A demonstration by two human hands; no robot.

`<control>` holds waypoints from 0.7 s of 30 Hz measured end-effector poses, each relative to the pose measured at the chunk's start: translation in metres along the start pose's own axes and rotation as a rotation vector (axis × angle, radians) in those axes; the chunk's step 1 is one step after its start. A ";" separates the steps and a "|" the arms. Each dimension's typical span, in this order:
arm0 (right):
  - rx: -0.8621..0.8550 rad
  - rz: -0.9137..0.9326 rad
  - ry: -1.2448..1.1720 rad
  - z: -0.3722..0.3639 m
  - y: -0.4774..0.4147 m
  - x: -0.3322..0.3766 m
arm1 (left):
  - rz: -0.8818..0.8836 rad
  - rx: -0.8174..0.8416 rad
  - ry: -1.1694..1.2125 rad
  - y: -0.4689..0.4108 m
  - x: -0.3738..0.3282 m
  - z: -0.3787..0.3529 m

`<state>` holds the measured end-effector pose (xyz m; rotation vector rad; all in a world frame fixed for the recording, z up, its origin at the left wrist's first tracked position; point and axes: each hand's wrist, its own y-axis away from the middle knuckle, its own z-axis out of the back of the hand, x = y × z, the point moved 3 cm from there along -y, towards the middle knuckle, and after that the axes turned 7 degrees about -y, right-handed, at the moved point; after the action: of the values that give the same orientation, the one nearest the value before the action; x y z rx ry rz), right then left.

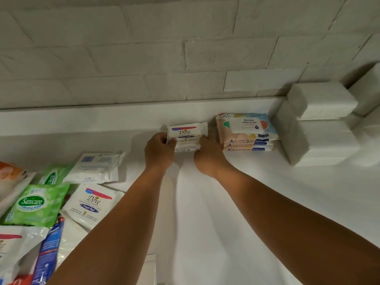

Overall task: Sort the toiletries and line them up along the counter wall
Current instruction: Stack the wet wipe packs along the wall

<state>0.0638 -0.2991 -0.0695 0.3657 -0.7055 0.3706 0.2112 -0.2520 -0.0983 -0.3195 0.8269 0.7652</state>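
Observation:
A white Dove wipes pack [186,133] stands near the white counter wall [102,118], gripped from both sides. My left hand [159,152] holds its left edge and my right hand [208,154] holds its right edge. Just right of it lies a stack of colourful wet-wipe packs [246,131], and beyond that white tissue packs [320,124] are stacked against the wall. At the lower left lies a loose pile: another Dove pack [90,203], green Sanicare packs [35,204], and a white pack [96,167] face down.
The white counter [236,212] stretches under my arms. A blue toothpaste box [48,254] and an orange-printed pack [10,173] lie in the pile at the left edge. A painted brick wall [164,48] rises behind the ledge.

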 end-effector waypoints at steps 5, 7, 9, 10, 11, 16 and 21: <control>0.020 0.029 0.038 -0.008 0.001 0.002 | -0.012 0.003 -0.067 0.000 -0.002 0.000; 0.050 0.018 0.053 -0.009 0.001 0.002 | -0.018 0.003 -0.096 -0.001 -0.004 0.002; 0.054 0.013 0.077 -0.009 -0.001 0.000 | -0.031 0.018 -0.132 -0.002 -0.005 0.004; 0.051 0.013 0.104 -0.008 -0.001 0.001 | -0.033 0.033 -0.143 -0.002 -0.006 0.004; 0.041 0.014 0.129 -0.005 -0.001 0.002 | -0.027 0.053 -0.141 -0.002 -0.008 0.006; -0.069 0.171 0.094 -0.008 0.006 0.016 | 0.023 0.124 -0.049 0.012 -0.011 0.029; -0.100 0.347 -0.032 -0.027 0.025 0.046 | -0.088 0.004 -0.051 0.023 -0.004 0.081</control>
<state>0.1004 -0.2556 -0.0522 0.1535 -0.8178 0.6565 0.2369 -0.1946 -0.0421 -0.3292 0.7618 0.6872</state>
